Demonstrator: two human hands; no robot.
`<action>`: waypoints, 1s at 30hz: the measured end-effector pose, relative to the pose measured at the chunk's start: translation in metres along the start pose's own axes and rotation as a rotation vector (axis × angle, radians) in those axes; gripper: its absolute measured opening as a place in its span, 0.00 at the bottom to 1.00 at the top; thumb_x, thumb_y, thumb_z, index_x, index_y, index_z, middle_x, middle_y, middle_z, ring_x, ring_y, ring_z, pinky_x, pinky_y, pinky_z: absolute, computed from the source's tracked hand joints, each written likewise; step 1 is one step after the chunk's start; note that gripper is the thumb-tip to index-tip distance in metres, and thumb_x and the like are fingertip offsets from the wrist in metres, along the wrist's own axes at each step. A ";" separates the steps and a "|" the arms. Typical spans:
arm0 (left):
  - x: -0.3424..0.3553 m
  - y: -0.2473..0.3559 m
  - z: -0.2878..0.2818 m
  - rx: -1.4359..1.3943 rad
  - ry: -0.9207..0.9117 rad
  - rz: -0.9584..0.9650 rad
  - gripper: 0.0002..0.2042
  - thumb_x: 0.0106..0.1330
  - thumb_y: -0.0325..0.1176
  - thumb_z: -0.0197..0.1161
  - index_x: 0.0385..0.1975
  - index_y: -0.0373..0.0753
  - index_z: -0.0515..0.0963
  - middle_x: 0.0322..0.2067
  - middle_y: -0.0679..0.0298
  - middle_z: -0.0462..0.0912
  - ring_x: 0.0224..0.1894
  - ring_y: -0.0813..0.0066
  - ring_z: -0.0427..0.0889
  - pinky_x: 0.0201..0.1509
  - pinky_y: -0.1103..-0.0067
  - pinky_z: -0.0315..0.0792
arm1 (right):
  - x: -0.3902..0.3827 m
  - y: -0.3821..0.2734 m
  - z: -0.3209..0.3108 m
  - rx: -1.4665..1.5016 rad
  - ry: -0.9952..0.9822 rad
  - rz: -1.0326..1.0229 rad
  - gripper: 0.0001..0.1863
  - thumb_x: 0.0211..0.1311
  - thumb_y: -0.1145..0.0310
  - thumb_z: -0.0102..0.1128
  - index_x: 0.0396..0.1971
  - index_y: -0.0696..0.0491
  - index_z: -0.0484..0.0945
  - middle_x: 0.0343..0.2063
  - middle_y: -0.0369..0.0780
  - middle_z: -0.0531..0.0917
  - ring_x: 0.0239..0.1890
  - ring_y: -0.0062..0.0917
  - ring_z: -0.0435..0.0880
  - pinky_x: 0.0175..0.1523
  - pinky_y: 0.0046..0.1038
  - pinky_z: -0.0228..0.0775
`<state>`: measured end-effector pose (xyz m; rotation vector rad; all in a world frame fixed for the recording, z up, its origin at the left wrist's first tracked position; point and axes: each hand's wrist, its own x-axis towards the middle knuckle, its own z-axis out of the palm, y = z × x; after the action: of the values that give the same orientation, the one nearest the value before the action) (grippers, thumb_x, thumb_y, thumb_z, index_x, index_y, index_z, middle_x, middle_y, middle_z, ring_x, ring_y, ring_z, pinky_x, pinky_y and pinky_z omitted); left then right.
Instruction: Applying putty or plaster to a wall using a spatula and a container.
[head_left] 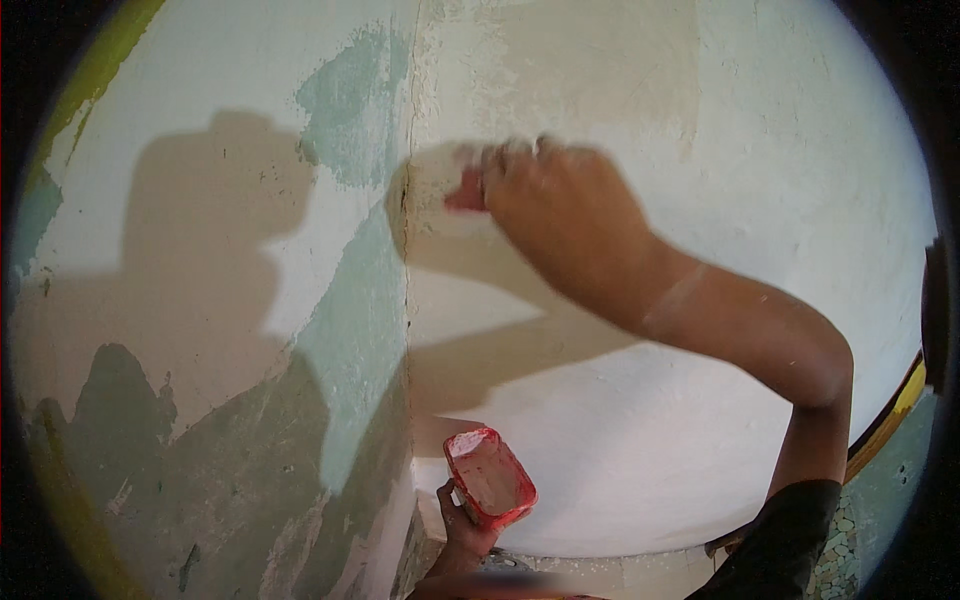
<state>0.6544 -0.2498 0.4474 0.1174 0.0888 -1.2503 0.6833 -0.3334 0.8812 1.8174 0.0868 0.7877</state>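
My right hand [560,195] is raised close to the right-hand wall, near the inner corner, with its fingers curled round a small red tool [466,192]. Motion blurs the tool, and the hand covers much of it, so I cannot tell its exact kind or whether it touches the wall. Lower down, my left hand [466,533] grips a red rectangular plastic tub [527,483] from its left side, tilted so that its inside shows. Pale, whitish paste [490,474] coats the inside of the tub.
Two walls meet at a cracked vertical corner [407,290]. The left wall [230,60] has white coating with green patches [350,110]; the right wall [600,460] is mostly white. Shadows fall across both. A strip of floor [650,572] shows at the bottom, and a yellow-brown edge [890,415] at right.
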 end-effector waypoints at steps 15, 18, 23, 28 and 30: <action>0.004 0.002 -0.009 -0.034 0.010 0.025 0.38 0.60 0.65 0.55 0.71 0.55 0.68 0.70 0.64 0.71 0.69 0.47 0.70 0.65 0.33 0.62 | 0.010 -0.037 0.037 -0.166 0.000 -0.103 0.17 0.64 0.66 0.59 0.46 0.64 0.82 0.31 0.46 0.85 0.36 0.36 0.84 0.39 0.37 0.76; -0.009 0.003 0.012 -0.006 -0.013 -0.020 0.36 0.62 0.61 0.52 0.71 0.53 0.68 0.68 0.64 0.73 0.70 0.52 0.70 0.69 0.41 0.65 | -0.008 -0.053 0.015 -0.005 -0.134 -0.237 0.13 0.63 0.68 0.60 0.41 0.61 0.84 0.31 0.43 0.85 0.35 0.33 0.85 0.37 0.35 0.78; -0.009 0.004 0.012 -0.048 -0.051 0.019 0.37 0.61 0.61 0.54 0.71 0.53 0.66 0.68 0.64 0.73 0.70 0.52 0.70 0.69 0.41 0.65 | 0.041 0.006 -0.029 0.223 0.087 0.048 0.11 0.66 0.64 0.60 0.41 0.35 0.90 0.34 0.37 0.89 0.35 0.31 0.90 0.36 0.36 0.80; 0.004 -0.004 -0.011 0.014 -0.057 0.022 0.38 0.62 0.68 0.51 0.70 0.56 0.69 0.69 0.65 0.73 0.69 0.47 0.71 0.63 0.33 0.64 | 0.099 0.113 -0.076 -0.448 -0.123 0.305 0.09 0.71 0.70 0.56 0.35 0.52 0.85 0.33 0.40 0.86 0.32 0.26 0.85 0.41 0.31 0.77; 0.004 -0.005 -0.013 0.011 -0.071 0.038 0.39 0.62 0.69 0.51 0.71 0.56 0.69 0.69 0.65 0.73 0.69 0.47 0.71 0.64 0.33 0.64 | 0.095 0.129 -0.068 -0.538 -0.082 0.305 0.08 0.71 0.70 0.56 0.35 0.51 0.85 0.32 0.40 0.86 0.31 0.26 0.85 0.40 0.31 0.77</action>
<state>0.6506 -0.2530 0.4342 0.0835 0.0178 -1.2156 0.6800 -0.2895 1.0491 1.3582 -0.4278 0.8490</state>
